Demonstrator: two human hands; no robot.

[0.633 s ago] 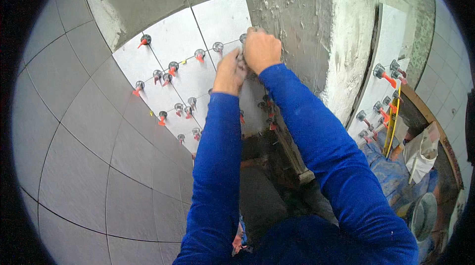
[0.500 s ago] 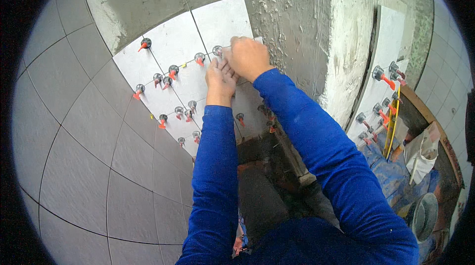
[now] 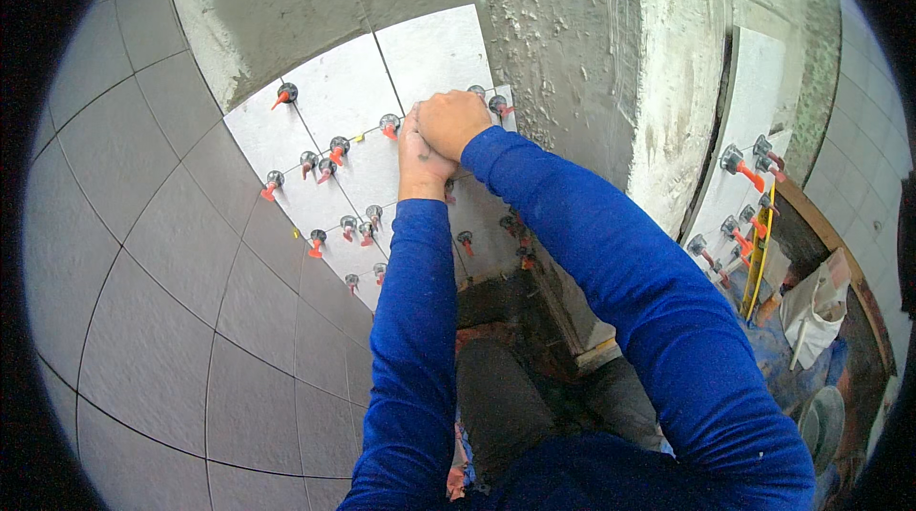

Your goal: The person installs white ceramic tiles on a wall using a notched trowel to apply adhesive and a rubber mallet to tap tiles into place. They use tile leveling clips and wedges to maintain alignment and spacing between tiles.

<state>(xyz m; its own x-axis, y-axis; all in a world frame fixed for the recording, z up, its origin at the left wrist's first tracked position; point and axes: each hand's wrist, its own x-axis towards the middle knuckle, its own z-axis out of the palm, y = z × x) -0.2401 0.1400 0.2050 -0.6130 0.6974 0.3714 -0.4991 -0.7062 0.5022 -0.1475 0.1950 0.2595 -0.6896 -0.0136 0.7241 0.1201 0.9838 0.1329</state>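
White wall tiles (image 3: pixel 434 48) stand in the upper middle, with black round tile levelers with red handles along their joints. My right hand (image 3: pixel 456 125) is closed in a fist over the joint between the upper and lower tiles. Pressed against its left side is my left hand (image 3: pixel 420 160), its fingers curled in and mostly hidden. Whatever the two hands grip is out of sight beneath them. Just left of them sits a tile leveler (image 3: pixel 389 125); to their right another tile leveler (image 3: pixel 498 105) sticks out near the tile edge.
Rough grey mortar (image 3: pixel 553 43) covers the wall above and right of the tiles. Large grey tiles (image 3: pixel 167 253) fill the left side. At right are more levelers on a white tile strip (image 3: pixel 754 82), a yellow strip (image 3: pixel 760 253), a white bag (image 3: pixel 816 306) and a bucket (image 3: pixel 822 425).
My right hand has shifted left and lower, closing against my left hand. The leveler that showed between them is now covered, and levelers on the right have come into sight.
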